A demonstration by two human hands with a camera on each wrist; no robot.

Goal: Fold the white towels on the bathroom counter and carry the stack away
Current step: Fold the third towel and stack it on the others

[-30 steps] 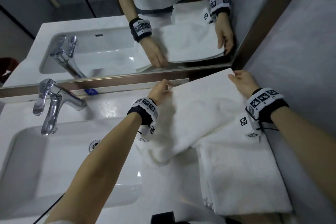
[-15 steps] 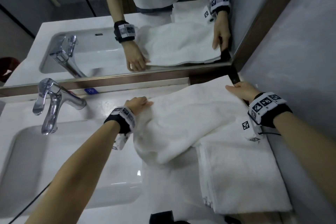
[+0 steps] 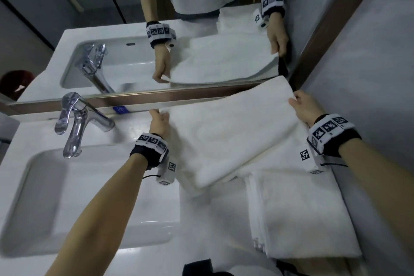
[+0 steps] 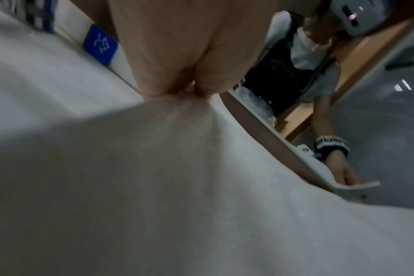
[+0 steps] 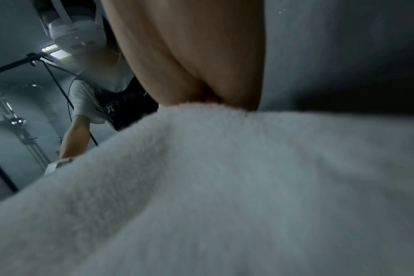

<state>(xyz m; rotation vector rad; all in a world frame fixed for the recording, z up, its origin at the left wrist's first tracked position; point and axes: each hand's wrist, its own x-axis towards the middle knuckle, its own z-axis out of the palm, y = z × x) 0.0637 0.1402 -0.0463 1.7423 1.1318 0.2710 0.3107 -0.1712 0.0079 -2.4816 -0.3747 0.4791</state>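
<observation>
A white counter (image 3: pixel 139 127) has a sink (image 3: pixel 44 199) with a shiny tap (image 3: pixel 74 123) and a mirror (image 3: pixel 201 56) behind. A soft white towel (image 3: pixel 224 141) is stretched above the counter, over a folded pile (image 3: pixel 309 215). The left hand (image 3: pixel 159 121) and the right hand (image 3: pixel 307 107) each pinch a far corner.

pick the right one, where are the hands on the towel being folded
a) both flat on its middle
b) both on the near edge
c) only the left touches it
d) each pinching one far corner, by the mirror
d: the left hand and the right hand each pinch a far corner of the towel beside the mirror.
</observation>
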